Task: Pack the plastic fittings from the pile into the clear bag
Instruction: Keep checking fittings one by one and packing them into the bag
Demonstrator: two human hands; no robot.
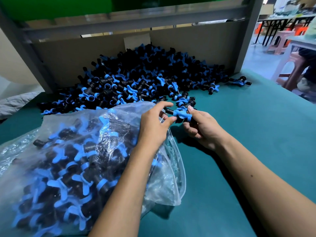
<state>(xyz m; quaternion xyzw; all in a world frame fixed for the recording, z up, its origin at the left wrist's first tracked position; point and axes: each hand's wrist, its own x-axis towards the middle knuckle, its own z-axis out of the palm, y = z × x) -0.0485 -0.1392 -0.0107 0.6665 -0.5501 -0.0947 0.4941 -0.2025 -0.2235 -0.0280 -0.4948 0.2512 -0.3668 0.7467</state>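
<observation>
Left hand (153, 124): lies over the mouth of the clear bag; fingers loosely curled, thumb and fingertips touching the blue wing of the held fitting, and whether they also pinch the bag's rim cannot be told.
Right hand (201, 127): fingers curled round a black-and-blue fitting (181, 114), held just above the tabletop at the bag's opening.
Clear bag (71, 151): lies on its side at the left of the tabletop, mouth turned towards the pile and the hands; well filled with fittings, which show through the plastic.
Pile of fittings (145, 79): heaped at the far side of the tabletop against a cardboard panel (205, 40); its near edge reaches the bag's mouth.
Stray fitting (239, 81): lies apart, to the right of the pile.
Tabletop (256, 134): teal surface, bearing bag and pile.
Grey frame (246, 35): stands behind and beside the pile.
Background, right: plastic stools (290, 69) on the floor.
</observation>
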